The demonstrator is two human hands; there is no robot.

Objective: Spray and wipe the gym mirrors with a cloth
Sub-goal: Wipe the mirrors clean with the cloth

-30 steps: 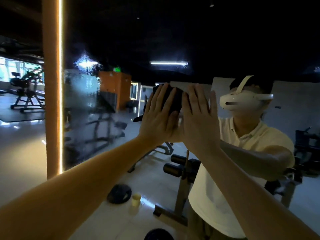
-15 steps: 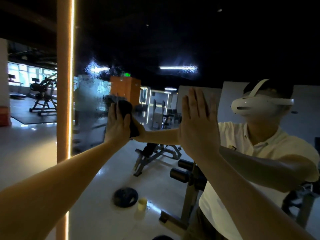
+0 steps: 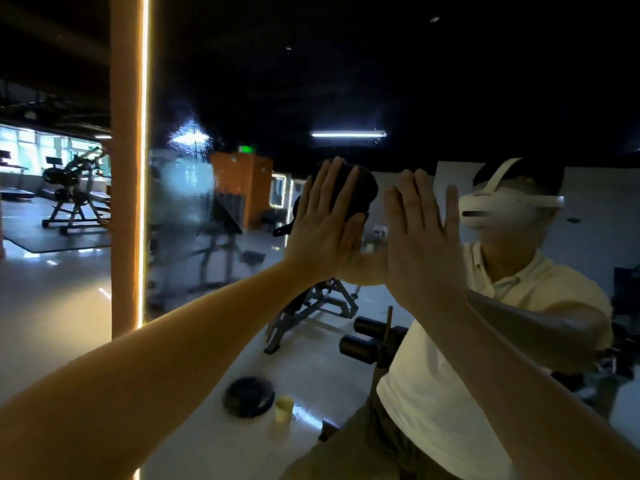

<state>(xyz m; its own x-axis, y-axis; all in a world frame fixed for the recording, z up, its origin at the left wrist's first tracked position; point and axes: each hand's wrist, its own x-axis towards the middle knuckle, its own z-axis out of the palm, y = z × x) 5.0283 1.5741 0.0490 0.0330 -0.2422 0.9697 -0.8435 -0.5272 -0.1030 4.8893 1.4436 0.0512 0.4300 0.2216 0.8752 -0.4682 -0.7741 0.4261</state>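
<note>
With flat fingers my left hand point(image 3: 322, 225) presses the cloth point(image 3: 362, 188) on the mirror point(image 3: 242, 98), right hand point(image 3: 422, 237) open beside it; I should press evenly.

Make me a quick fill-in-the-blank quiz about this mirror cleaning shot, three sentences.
The left hand presses a dark ____ against the mirror.
The right hand, fingers straight, holds ____.
The smeared wet patch sits between that left hand and the glowing ____ frame.
Missing: cloth, nothing, orange.
</note>
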